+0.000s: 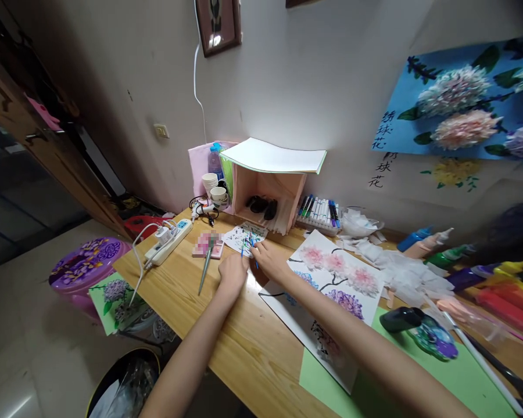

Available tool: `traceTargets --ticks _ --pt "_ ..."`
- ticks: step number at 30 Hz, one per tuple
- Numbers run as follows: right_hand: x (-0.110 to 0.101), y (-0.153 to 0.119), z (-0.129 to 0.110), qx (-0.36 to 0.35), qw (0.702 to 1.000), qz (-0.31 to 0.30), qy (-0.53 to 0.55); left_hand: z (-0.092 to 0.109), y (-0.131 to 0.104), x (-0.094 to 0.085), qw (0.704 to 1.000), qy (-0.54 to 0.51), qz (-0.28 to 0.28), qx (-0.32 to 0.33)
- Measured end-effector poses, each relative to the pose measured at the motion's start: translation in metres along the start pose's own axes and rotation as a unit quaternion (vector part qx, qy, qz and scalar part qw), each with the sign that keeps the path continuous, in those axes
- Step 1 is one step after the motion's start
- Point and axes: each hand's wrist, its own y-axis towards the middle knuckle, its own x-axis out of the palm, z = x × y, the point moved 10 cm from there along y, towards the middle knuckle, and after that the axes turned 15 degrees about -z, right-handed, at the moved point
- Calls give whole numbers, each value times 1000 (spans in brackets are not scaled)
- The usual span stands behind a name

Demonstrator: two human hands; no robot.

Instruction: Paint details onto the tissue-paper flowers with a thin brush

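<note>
My left hand (234,271) is closed at the back of the wooden table, and a slim blue pen-like stick (242,248) juts from its fingers. Right beside it, my right hand (268,259) has its fingers closed around another blue pen-like stick (257,264). Both hands are at the near edge of a small white sheet with green and dark marks (233,238). Under my right forearm lies a white board with pink, blue and purple flowers (312,255). A grey-green pen-like tool (205,268) rests left of my left hand, against a pink case (218,251).
A power strip (169,242) sits at the left edge. Behind my hands stands a pink box (265,181), beside a rack of markers (319,212). White tissue (403,273), paint bottles (451,255) and a black bottle (401,319) on green paper (455,380) are to the right.
</note>
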Motion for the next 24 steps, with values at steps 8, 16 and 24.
traceTargets --ticks 8,16,24 --pt "-41 -43 -4 4 998 44 44 -1 -31 -26 997 -71 -14 -14" --pt "-107 -132 6 -20 990 140 23 124 -45 7 931 -176 -181 263" --pt "-152 -242 62 149 941 246 176 126 7 -5 942 -198 -21 270"
